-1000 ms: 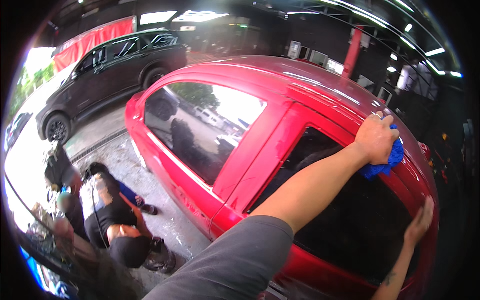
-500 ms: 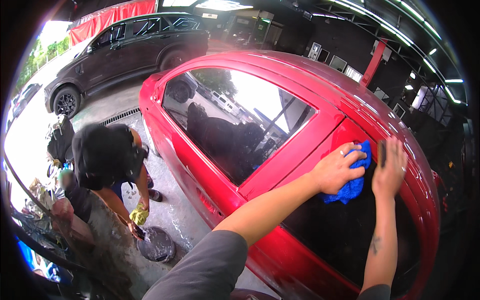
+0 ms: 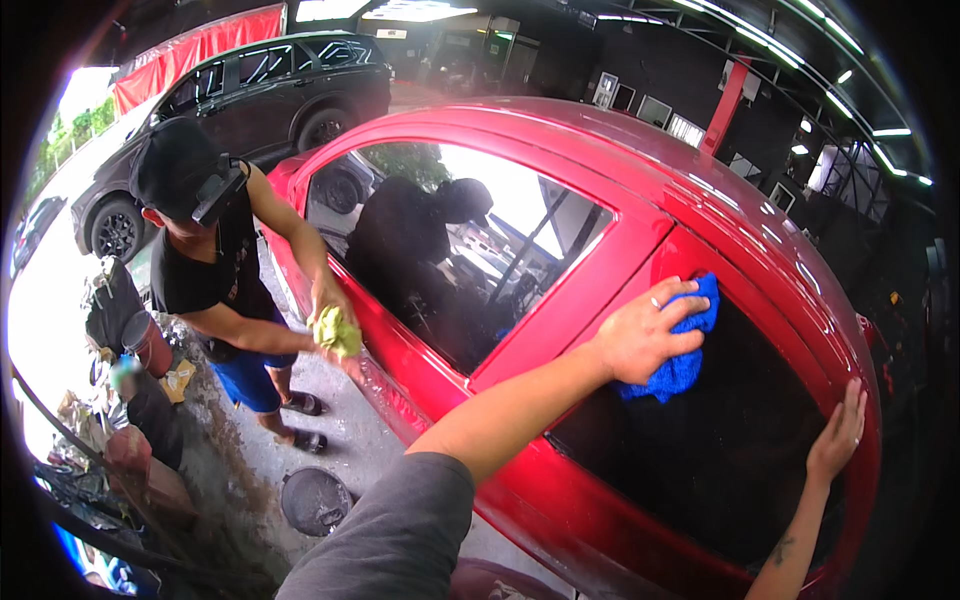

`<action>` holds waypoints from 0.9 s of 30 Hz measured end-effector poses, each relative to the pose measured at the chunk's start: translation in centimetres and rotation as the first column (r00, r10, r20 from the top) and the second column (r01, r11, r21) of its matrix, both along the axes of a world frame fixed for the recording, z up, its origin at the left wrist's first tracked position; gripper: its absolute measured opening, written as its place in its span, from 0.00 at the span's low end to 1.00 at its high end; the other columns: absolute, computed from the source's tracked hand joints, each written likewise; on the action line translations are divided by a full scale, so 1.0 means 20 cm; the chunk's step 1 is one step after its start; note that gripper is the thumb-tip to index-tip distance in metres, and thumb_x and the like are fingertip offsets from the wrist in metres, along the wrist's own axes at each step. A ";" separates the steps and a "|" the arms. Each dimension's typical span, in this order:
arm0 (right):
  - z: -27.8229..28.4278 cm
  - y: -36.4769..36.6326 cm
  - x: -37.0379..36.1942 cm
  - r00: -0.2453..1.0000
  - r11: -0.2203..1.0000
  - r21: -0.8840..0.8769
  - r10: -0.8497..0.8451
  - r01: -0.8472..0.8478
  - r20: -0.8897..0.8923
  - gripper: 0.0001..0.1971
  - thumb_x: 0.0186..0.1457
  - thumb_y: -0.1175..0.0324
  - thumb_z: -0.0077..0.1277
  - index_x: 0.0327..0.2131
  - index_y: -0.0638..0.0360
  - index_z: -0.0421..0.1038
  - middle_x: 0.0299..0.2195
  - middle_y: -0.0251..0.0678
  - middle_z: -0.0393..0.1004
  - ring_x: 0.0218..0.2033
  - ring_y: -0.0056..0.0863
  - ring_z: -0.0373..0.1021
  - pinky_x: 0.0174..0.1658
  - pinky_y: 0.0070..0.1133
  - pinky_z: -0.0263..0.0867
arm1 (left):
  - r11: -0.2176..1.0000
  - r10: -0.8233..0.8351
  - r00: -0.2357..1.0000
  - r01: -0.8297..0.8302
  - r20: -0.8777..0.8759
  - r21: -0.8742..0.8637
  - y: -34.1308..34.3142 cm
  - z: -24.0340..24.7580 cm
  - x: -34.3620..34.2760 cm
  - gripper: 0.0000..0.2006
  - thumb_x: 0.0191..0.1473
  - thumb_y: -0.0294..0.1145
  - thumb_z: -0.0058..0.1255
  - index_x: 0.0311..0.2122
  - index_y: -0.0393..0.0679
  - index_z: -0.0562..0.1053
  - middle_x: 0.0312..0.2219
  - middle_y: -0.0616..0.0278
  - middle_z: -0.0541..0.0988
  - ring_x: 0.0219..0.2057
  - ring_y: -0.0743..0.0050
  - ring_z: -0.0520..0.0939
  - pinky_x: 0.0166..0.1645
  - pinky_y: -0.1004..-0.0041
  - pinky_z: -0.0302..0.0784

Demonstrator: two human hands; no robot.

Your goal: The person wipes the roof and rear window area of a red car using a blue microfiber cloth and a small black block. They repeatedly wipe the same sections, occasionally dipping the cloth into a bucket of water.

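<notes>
My left hand (image 3: 650, 335) presses a blue microfibre cloth (image 3: 676, 372) against the upper rear corner of the dark front side window (image 3: 690, 450) of a red car (image 3: 450, 125). Its fingers curl over the bunched cloth. Farther right, my right hand (image 3: 838, 435) rests with fingers stretched along the red frame at the window's edge, beside the roof; no object shows in it. On the left, a co-worker (image 3: 215, 270) in a black cap stands by the car's rear side, a yellow-green cloth (image 3: 336, 332) in their hands near the red body.
A black bucket (image 3: 315, 500) stands on the wet concrete floor between the co-worker and my left arm. A dark SUV (image 3: 240, 110) is parked behind. Bags, a reddish bucket (image 3: 147, 343) and clutter line the left side. A dark hose (image 3: 80, 425) crosses the lower left.
My right hand has moved right and down from beside the cloth to the window frame. The co-worker has straightened from the bucket and brought the yellow-green cloth to the car.
</notes>
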State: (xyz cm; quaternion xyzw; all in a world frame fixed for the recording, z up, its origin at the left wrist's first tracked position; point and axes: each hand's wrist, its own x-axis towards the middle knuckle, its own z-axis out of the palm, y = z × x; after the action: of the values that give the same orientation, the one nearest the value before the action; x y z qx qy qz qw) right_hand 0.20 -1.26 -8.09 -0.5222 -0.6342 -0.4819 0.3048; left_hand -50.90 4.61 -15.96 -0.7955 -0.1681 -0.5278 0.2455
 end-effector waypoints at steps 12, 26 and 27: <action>-0.17 -0.23 0.55 0.758 0.935 0.238 0.354 -0.265 -0.548 0.29 0.83 0.54 0.39 0.74 0.66 0.63 0.74 0.49 0.67 0.75 0.41 0.64 0.76 0.32 0.57 | 0.983 0.183 0.976 -0.184 0.116 -0.003 -0.10 -0.21 0.08 0.22 0.48 0.42 0.68 0.50 0.51 0.83 0.63 0.44 0.75 0.67 0.28 0.72 0.70 0.39 0.74; 0.02 0.26 0.08 0.958 0.956 0.109 0.258 -0.272 0.129 0.24 0.82 0.61 0.40 0.72 0.59 0.69 0.71 0.46 0.72 0.74 0.50 0.65 0.74 0.40 0.60 | 0.989 0.084 0.969 -0.110 0.231 0.098 -0.02 -0.33 0.13 0.17 0.46 0.43 0.66 0.43 0.56 0.80 0.61 0.45 0.76 0.65 0.29 0.74 0.70 0.36 0.73; 0.07 0.29 0.01 0.957 0.957 0.093 0.263 -0.275 0.123 0.24 0.82 0.60 0.40 0.73 0.59 0.69 0.71 0.46 0.72 0.74 0.50 0.65 0.74 0.40 0.60 | 0.994 0.051 0.963 -0.075 0.264 0.084 -0.04 -0.33 0.15 0.18 0.45 0.42 0.66 0.43 0.54 0.80 0.61 0.45 0.75 0.65 0.29 0.74 0.70 0.34 0.73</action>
State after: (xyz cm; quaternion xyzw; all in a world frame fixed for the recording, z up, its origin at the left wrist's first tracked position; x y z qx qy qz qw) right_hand 0.44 4.52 -6.62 -0.3863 -0.6880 -0.4977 0.3603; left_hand -47.90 3.86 -22.49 -0.7009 -0.1993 -0.6273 0.2749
